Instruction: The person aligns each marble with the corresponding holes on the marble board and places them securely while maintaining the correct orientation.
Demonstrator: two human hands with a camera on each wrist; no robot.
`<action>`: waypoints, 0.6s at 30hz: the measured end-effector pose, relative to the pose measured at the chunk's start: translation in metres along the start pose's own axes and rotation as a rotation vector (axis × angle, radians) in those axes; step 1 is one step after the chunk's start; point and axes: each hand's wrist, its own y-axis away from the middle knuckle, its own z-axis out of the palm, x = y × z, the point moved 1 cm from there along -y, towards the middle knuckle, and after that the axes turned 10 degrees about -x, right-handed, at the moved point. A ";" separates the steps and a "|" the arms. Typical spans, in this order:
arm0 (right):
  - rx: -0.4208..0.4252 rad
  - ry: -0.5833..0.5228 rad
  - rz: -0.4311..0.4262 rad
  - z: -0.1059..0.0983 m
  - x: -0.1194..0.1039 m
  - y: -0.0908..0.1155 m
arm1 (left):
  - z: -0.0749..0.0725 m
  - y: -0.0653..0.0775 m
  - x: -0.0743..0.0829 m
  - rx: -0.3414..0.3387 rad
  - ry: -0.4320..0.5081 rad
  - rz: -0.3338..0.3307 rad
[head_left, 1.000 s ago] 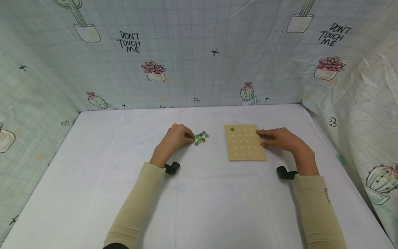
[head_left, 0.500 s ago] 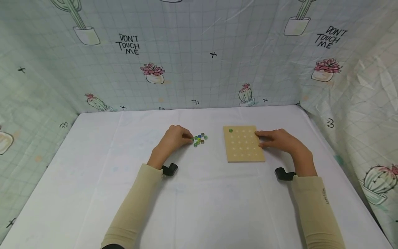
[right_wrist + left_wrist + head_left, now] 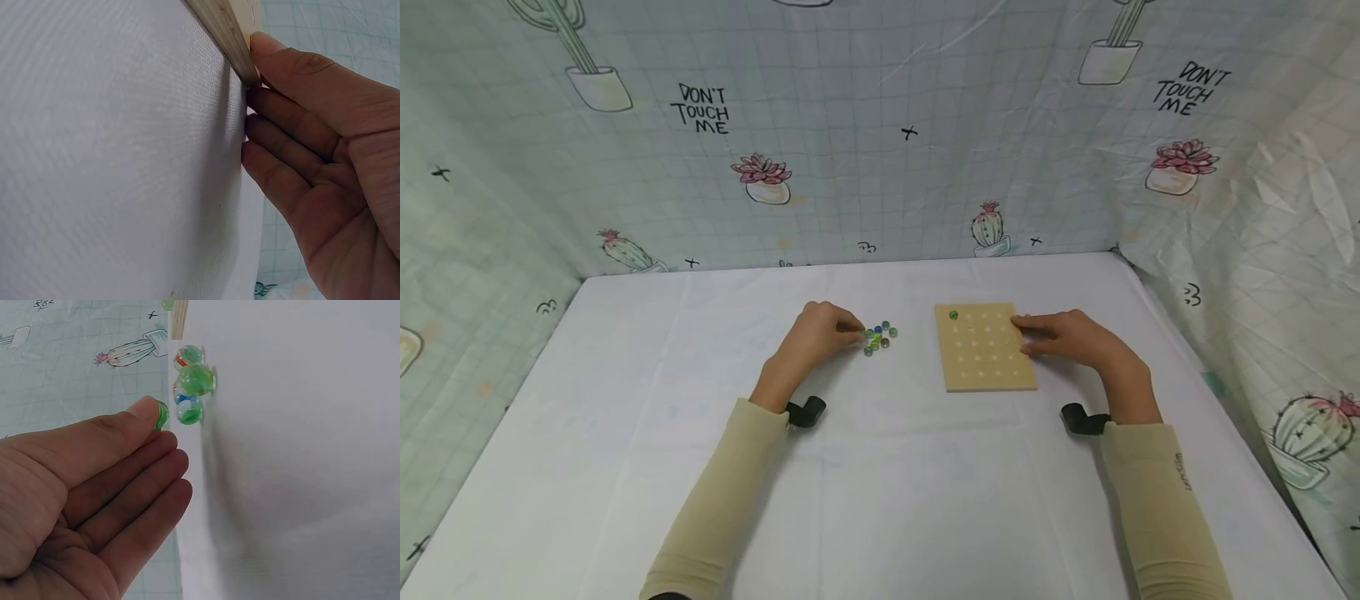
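Spread flat and white across the table [image 3: 880,500], with thin crease lines and faint bluish marks. Closed off behind by a back cloth [image 3: 820,108], pale grey-green, ruled in a fine grid and printed with pink succulents [image 3: 767,179], small potted cacti [image 3: 988,231] and the words "DON'T TOUCH ME" [image 3: 702,108]. Flanked by a left cloth [image 3: 482,242] in matching green and a right cloth [image 3: 1285,292], yellower and more wrinkled, with a larger cactus [image 3: 1311,429] low down. Darkens along the table's right edge. Lit softly, slightly dimmer toward the top.
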 end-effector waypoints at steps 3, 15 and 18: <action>-0.002 -0.014 0.004 -0.001 -0.002 0.001 | -0.002 0.000 0.002 0.020 0.001 0.020; -0.007 -0.009 -0.004 -0.001 -0.001 0.000 | -0.004 0.002 0.015 0.050 0.029 0.076; -0.007 -0.005 -0.005 -0.001 -0.002 0.001 | -0.005 0.001 0.018 0.055 0.030 0.088</action>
